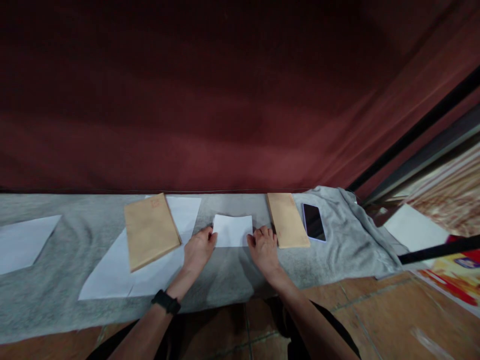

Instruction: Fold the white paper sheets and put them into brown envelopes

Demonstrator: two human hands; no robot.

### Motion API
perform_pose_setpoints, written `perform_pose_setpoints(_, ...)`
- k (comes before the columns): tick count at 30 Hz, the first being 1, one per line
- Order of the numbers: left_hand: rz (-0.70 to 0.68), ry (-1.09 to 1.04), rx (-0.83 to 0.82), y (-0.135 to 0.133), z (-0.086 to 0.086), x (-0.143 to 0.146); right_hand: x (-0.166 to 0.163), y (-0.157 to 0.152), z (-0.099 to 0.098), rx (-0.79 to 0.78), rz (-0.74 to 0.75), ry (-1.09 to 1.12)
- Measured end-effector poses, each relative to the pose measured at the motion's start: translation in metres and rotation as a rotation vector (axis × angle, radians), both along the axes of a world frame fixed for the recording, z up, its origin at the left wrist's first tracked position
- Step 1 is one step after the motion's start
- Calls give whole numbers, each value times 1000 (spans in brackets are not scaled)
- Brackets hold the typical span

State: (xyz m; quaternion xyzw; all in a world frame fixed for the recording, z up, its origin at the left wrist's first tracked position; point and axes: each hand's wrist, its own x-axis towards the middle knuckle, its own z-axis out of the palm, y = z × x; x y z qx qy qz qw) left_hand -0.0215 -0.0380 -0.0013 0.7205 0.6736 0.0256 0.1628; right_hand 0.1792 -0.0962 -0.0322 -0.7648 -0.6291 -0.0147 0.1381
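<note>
A small folded white paper [232, 230] lies on the grey cloth [56, 295] in front of me. My left hand [198, 248] rests at its left edge, fingers curled against the paper's side. At the paper's right edge sits my right hand [264, 248], fingers bent with the tips touching it. A black band is on my left wrist. Left of my left hand a brown envelope [150, 231] lies on top of large white sheets [112, 275]. A second brown envelope [287, 220] lies just right of my right hand.
A phone [313, 222] with a dark screen lies right of the second envelope. Another white sheet [22, 242] is at the far left. A dark red curtain [225, 100] hangs behind the cloth. Tiled floor [375, 315] and a white sheet [414, 230] lie at right.
</note>
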Motion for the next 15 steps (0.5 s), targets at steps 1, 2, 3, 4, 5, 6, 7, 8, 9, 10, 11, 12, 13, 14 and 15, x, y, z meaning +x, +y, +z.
perform_pose_setpoints(1,1,12,0,-1,1,1,0,0,0,4,0,-13)
perform_pose_setpoints(2,2,22,0,-1,2,2,-1,0,-1,9,2,-25)
perform_pose_setpoints(3,3,28,2,-2,2,2,-1,-1,-1,14,4,-38)
perform_pose_setpoints(4,5,32,4,-2,3,3,-1,-1,-1,20,6,-51)
perform_pose_setpoints(5,6,34,5,-2,3,3,-2,-1,-2,28,6,-64)
perform_pose_setpoints(6,7,37,4,-2,2,3,-2,-1,-2,38,5,-76)
perform_pose_setpoints(7,8,40,5,-2,2,3,-3,-2,-2,47,2,-87)
perform_pose_setpoints(8,6,43,7,-1,1,3,-3,-2,-3,56,-3,-96)
perform_pose_setpoints(9,3,44,11,-1,0,3,-4,-2,-3,66,-11,-102)
perform_pose_setpoints(10,-1,46,14,-1,-1,3,-4,-3,-3,74,-17,-106)
perform_pose_setpoints(11,-2,49,17,0,-2,3,-5,-3,-2,81,-22,-104)
perform_pose_setpoints(12,-3,52,19,0,-3,3,-5,-3,-2,88,-22,-95)
perform_pose_setpoints(13,-2,56,18,0,-3,3,-5,-3,-2,95,-17,-80)
perform_pose_setpoints(14,0,60,18,0,-3,3,-5,-3,-2,103,-3,-58)
perform_pose_setpoints(15,2,63,18,0,-3,3,-6,-3,-2,113,24,-30)
